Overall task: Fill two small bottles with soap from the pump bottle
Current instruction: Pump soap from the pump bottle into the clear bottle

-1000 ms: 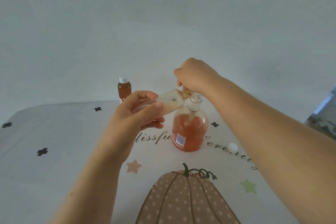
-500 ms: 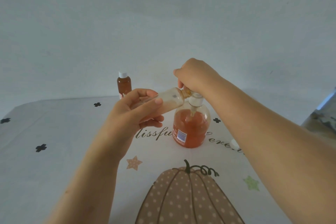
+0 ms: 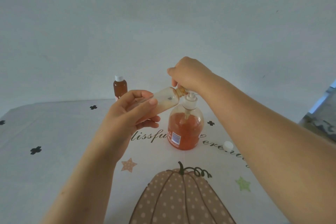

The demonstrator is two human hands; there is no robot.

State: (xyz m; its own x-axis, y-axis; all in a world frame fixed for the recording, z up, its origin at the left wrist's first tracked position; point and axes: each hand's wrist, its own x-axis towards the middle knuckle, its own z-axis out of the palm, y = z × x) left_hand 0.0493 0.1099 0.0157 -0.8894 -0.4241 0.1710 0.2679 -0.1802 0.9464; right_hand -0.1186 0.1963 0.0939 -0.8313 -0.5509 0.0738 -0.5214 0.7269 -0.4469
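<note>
Your left hand (image 3: 131, 114) grips a small clear bottle (image 3: 165, 102), thumb on top and fingers curled beneath, tilted so its threaded neck points up and right to the spout of the pump bottle (image 3: 183, 131). The small bottle is mostly empty, with a thin pale orange smear along its lower side and neck. Your right hand (image 3: 187, 74) is closed over the pump head, just above that neck, fingers curled down around it. Below your grip, the pump bottle stands upright, about two-thirds full of orange soap; its label (image 3: 176, 137) has a white and blue panel too small to read. Behind your left hand stands a second small bottle (image 3: 120, 87), capped in white and full of amber liquid. Right of the pump bottle lies a loose white cap (image 3: 228, 145). On the tablecloth (image 3: 54, 169), script reads "lissfu" beside a pumpkin print.
</note>
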